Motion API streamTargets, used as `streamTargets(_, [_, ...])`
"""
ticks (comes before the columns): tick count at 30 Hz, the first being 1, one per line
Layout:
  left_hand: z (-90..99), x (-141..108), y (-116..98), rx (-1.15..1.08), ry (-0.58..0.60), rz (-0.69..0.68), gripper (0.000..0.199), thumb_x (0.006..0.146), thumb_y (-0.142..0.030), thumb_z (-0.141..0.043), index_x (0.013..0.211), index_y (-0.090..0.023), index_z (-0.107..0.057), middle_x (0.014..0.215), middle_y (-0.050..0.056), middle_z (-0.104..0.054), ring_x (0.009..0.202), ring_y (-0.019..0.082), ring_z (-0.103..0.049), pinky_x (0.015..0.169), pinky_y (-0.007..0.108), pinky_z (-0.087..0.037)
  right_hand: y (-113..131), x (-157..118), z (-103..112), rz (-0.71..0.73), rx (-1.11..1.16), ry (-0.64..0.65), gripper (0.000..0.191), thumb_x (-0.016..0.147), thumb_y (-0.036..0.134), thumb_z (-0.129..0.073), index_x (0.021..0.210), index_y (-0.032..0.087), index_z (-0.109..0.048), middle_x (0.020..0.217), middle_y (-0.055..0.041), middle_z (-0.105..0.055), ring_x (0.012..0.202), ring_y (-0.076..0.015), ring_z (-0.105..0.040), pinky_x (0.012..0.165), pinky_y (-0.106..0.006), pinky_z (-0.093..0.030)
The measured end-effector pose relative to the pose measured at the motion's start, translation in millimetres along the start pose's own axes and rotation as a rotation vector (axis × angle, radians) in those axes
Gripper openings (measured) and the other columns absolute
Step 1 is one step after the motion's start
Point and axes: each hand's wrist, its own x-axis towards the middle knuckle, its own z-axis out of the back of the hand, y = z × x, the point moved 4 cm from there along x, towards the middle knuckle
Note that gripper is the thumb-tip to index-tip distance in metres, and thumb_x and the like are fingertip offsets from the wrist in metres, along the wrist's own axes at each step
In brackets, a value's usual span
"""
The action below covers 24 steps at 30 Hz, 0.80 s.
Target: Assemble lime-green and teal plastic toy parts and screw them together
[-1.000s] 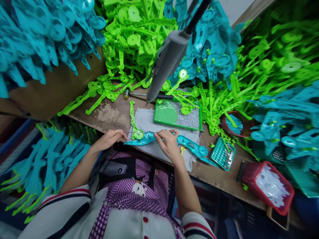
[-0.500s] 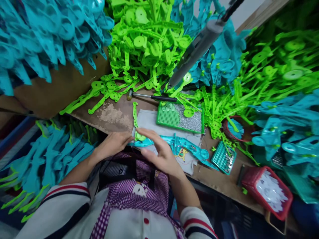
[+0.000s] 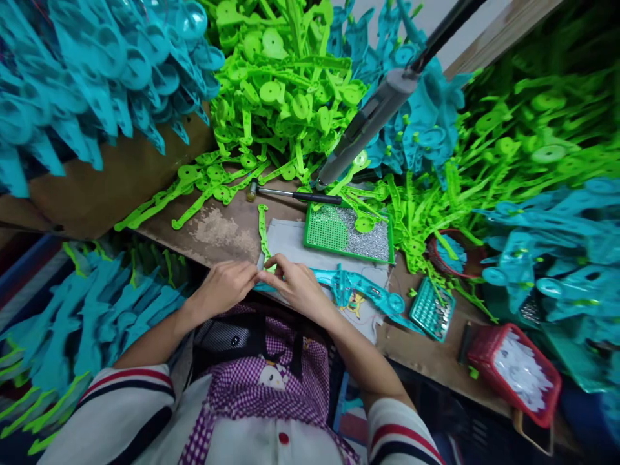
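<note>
A translucent blue bow-shaped plastic part [image 3: 356, 284] lies on a pale cloth [image 3: 288, 236] at the bench's front edge. A lime-green plastic arm [image 3: 263, 232] with a round end sits across the part's left end, pointing away from me. My left hand [image 3: 230, 284] is closed around that left end, fingertips hidden. From the other side my right hand [image 3: 298, 290] bends over the same end, its thumb and fingers pinched at the green arm's round end. Any small item between those fingers is hidden. Both hands nearly touch.
Behind the cloth are a green tray of small metal pieces [image 3: 368, 236], a hammer [image 3: 295, 195] and a hanging grey power screwdriver [image 3: 363, 129]. Piles of green arms [image 3: 285, 84] and blue parts [image 3: 111, 71] surround the bench. A teal tray [image 3: 431, 309] and red bin [image 3: 520, 374] stand right.
My right hand has moved left and lowered, its spread fingers coming together at the green arm's round end. My left hand stays at the blue part's end. The view has shifted slightly.
</note>
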Motion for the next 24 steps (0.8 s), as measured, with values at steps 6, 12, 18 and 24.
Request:
streamTargets(6, [2.5,15,29,-0.199,0.037,0.039,0.022,0.093,-0.039,-0.058,0.097,-0.019,-0.065,0.086,0.004,-0.066,0.079,0.018,-0.065,0.072,0.028,-0.048,-28,33,11,0.093,0.246,0.001,0.035,0.087,0.049,-0.059,0.075,0.016,-0.063,0.063,0.0024,-0.058,0.059,-0.0105,-0.047,0.058,-0.022,-0.033])
streamTargets(12, [-12.8,77,89,-0.259,-0.047,-0.075,0.03,0.097,-0.022,-0.046,0.121,-0.019,-0.065,0.136,0.012,-0.059,0.127,0.023,-0.052,0.109,0.041,-0.038,-44,83,22,-0.026,0.147,-0.323,0.022,0.086,0.035,-0.058,0.084,0.015,-0.069,0.066,0.0016,-0.058,0.061,-0.0117,-0.047,0.06,-0.024,-0.03])
streamTargets(18, [-32.3,91,116,-0.253,0.097,-0.108,0.028,0.093,-0.025,-0.056,0.117,-0.018,-0.068,0.126,0.011,-0.066,0.121,0.024,-0.056,0.107,0.042,-0.04,-46,102,3,-0.086,0.054,-0.35,0.022,0.093,0.027,-0.047,0.094,0.016,-0.066,0.082,-0.0029,-0.068,0.074,-0.0144,-0.057,0.069,-0.025,-0.038])
streamTargets(24, [-27.2,80,118,-0.321,0.117,-0.067,0.025,0.09,-0.029,-0.062,0.111,-0.02,-0.071,0.124,0.009,-0.066,0.117,0.022,-0.058,0.105,0.04,-0.04,-53,103,-12,-0.101,0.089,-0.288,0.022,0.086,0.033,-0.058,0.092,0.016,-0.071,0.081,-0.0027,-0.07,0.076,-0.0155,-0.06,0.071,-0.025,-0.039])
